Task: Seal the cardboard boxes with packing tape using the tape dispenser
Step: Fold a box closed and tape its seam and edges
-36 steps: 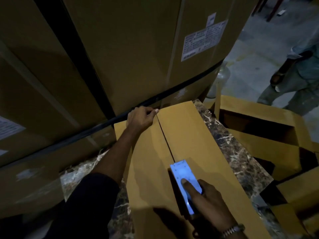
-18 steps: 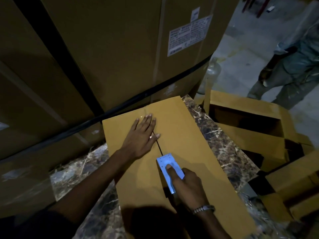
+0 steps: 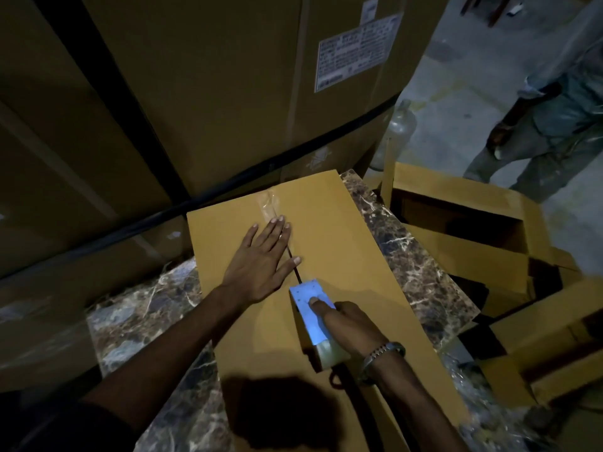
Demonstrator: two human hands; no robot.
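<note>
A long flat cardboard box lies on a marble table, its centre seam running away from me. Clear tape covers the seam's far end. My left hand lies flat on the box with straight fingers pressing on the taped seam. Just behind it, my right hand grips the tape dispenser, whose blue plate sits on the seam; the index finger rests on top. The tape roll shows under my wrist.
Tall stacked cartons with black straps stand right behind the box. Open cardboard boxes lie to the right of the marble table. A person stands on the concrete floor at the far right, beside a plastic bottle.
My left hand left the box's far edge and flattened on the seam. The dispenser stays on the seam as the view shifts; a taped stretch now shows at the far end.
</note>
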